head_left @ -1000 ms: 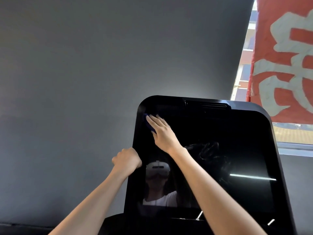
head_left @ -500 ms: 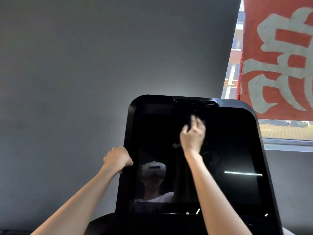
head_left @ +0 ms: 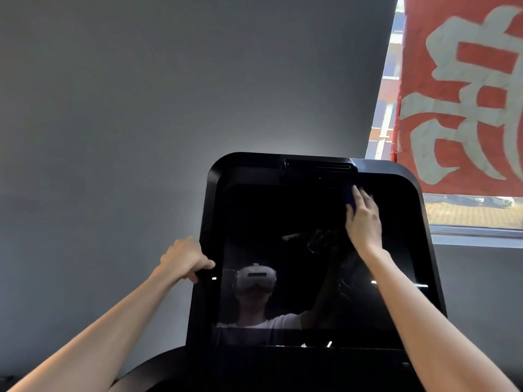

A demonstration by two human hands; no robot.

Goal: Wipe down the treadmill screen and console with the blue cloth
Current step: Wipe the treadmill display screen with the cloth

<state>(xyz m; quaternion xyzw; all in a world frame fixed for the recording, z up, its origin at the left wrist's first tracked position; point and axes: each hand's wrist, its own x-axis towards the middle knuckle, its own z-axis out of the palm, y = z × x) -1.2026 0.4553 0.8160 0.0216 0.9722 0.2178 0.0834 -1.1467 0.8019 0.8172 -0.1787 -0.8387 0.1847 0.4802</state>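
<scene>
Head view, right hand flat on blue cloth, left hand gripping screen

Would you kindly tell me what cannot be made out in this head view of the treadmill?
All head view.
- blue cloth: mostly hidden under the right hand; only a dark edge shows.
- left hand: its fingertips are hidden behind the treadmill screen edge it grips.
- console: dark, cut off by the bottom edge; no controls readable.
- Smudges on the screen: lost in darkness and reflections.
</scene>
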